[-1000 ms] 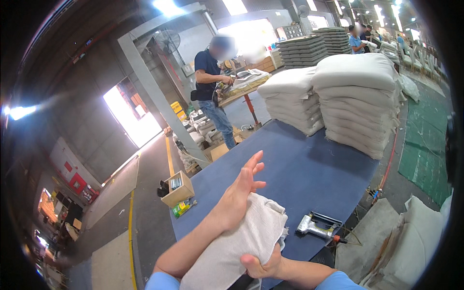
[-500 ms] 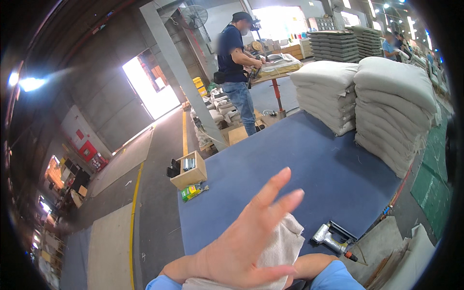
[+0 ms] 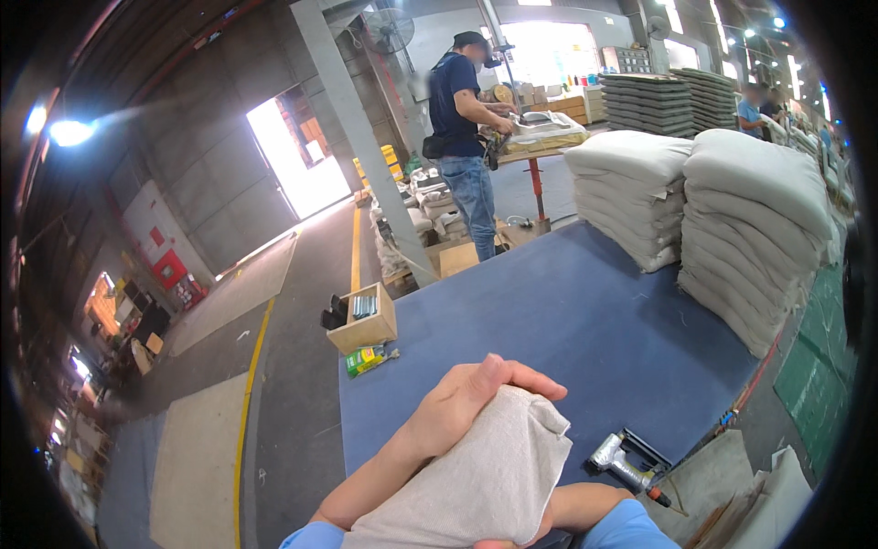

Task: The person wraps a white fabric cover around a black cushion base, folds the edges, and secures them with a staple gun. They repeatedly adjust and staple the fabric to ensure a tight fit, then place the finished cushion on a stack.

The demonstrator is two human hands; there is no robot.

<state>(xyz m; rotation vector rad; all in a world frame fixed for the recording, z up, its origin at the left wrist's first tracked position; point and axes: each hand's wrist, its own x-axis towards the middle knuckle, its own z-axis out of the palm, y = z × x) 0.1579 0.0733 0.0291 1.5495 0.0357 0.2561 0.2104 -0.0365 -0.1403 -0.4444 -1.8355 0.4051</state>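
Note:
A beige fabric-covered pad (image 3: 466, 471), apparently a cushion, is held close in front of me at the lower middle, its folded corner pointing away to the right. My left hand (image 3: 462, 398) wraps over its far left side, fingers bent round the corner. My right hand (image 3: 547, 523) grips it low on the right; the pad and the picture's lower edge hide most of its fingers. To the right, a silver-and-black pneumatic staple gun (image 3: 626, 460) with an orange hose fitting lies on the blue-topped table (image 3: 512, 311), apart from both hands.
A wooden box (image 3: 366, 320) of staple strips and a green-yellow packet (image 3: 364, 360) sit at the table's left edge. Two tall stacks of beige cushions (image 3: 631, 192) stand at the far right. Beyond the table, a person (image 3: 462, 146) works at another bench beside a slanting grey post (image 3: 361, 137).
My left hand, spread above the pad before, has come down and closed round its corner. More of the pad shows now. The view has shifted slightly.

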